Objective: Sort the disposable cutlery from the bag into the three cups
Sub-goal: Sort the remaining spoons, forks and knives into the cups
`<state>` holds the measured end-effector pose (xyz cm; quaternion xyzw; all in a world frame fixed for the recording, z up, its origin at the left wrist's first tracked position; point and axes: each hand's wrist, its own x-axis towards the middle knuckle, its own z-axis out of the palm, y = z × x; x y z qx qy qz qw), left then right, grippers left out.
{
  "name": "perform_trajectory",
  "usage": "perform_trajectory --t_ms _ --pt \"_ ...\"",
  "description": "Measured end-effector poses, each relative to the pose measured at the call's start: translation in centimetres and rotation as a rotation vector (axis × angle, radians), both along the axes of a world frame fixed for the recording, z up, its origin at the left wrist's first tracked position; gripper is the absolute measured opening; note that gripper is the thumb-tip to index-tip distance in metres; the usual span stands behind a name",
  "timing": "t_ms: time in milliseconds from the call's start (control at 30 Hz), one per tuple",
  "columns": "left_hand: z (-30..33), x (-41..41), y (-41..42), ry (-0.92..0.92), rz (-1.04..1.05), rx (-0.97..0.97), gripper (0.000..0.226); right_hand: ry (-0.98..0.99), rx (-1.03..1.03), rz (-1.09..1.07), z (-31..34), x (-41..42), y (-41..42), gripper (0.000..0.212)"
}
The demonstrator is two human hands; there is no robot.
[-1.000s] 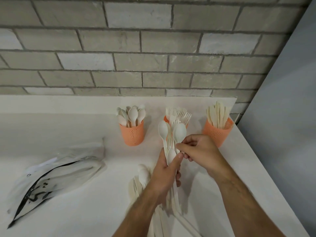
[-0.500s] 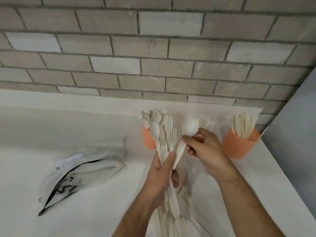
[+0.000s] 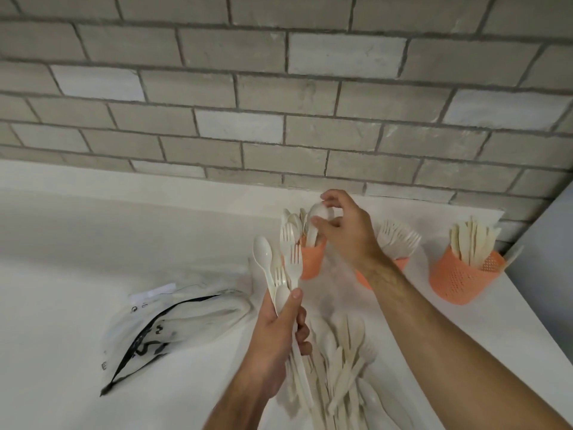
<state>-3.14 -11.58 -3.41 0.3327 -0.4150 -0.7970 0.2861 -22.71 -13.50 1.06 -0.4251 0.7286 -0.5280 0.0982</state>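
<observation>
Three orange mesh cups stand by the brick wall: the spoon cup (image 3: 311, 262) on the left, the fork cup (image 3: 400, 262) in the middle, largely behind my right forearm, and the knife cup (image 3: 459, 279) on the right. My right hand (image 3: 344, 226) pinches a white spoon (image 3: 316, 218) whose handle dips into the spoon cup. My left hand (image 3: 279, 333) grips a bunch of white spoons and forks (image 3: 280, 268) upright in front of that cup. A loose cutlery pile (image 3: 347, 367) lies on the white counter below my hands.
A flattened clear plastic bag (image 3: 173, 324) with black markings lies on the counter to the left. The counter's right edge (image 3: 545, 346) runs beside a grey wall. The brick wall stands right behind the cups.
My right hand pulled a spoon from the bunch and carried it up and back to the spoon cup. The left hand kept hold of the bunch. The camera view swung left.
</observation>
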Motion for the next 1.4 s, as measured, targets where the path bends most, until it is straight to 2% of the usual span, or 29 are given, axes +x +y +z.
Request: perform_trajectory --t_ms 100,167,233,300,367,500,600,800,933,1067,1233,1300,1400 --pt "0.0 0.2 -0.3 -0.008 0.005 0.002 0.016 0.145 0.082 -0.066 0.4 0.3 1.0 0.060" --pt "0.2 0.3 -0.5 -0.006 0.008 0.002 0.016 0.178 0.068 -0.114 1.2 1.4 2.6 0.045" --pt "0.4 0.2 -0.6 -0.004 0.020 0.011 0.015 0.129 0.135 -0.042 1.8 3.0 5.2 0.024" --pt "0.6 -0.2 -0.8 0.004 0.041 0.029 0.014 0.031 0.323 0.164 1.5 5.2 7.8 0.015" --pt "0.6 -0.7 -0.8 -0.017 0.067 -0.002 0.012 -0.078 0.463 0.267 0.8 7.8 9.4 0.014" --pt "0.2 -1.7 -0.4 -0.090 0.078 -0.134 0.015 -0.129 0.477 0.183 -0.4 10.1 9.7 0.013" --pt "0.1 -1.9 -0.2 -0.091 0.026 -0.151 0.021 -0.176 0.487 0.118 -0.5 9.6 9.7 0.010" --pt "0.4 -1.6 -0.1 0.012 -0.064 -0.124 0.031 -0.345 0.420 0.081 -1.1 9.0 9.6 0.027" --pt "0.8 -1.0 -0.4 0.163 -0.100 0.006 0.031 -0.450 0.332 0.105 -1.6 8.7 9.2 0.027" --pt "0.5 -1.0 -1.1 0.115 -0.047 -0.017 0.027 -0.593 0.200 0.122 -1.7 8.0 9.1 0.013" --pt "0.0 -0.3 -1.4 0.078 0.021 0.040 0.016 -0.428 -0.024 -0.003 0.5 3.9 7.6 0.001" --pt "0.0 -0.3 -1.1 0.071 0.035 0.035 0.013 -0.332 -0.108 -0.053 1.8 1.8 5.9 0.009" --pt "0.3 -0.3 -0.9 0.076 0.038 0.008 0.015 -0.145 -0.076 -0.056 1.9 -0.4 3.1 0.009"
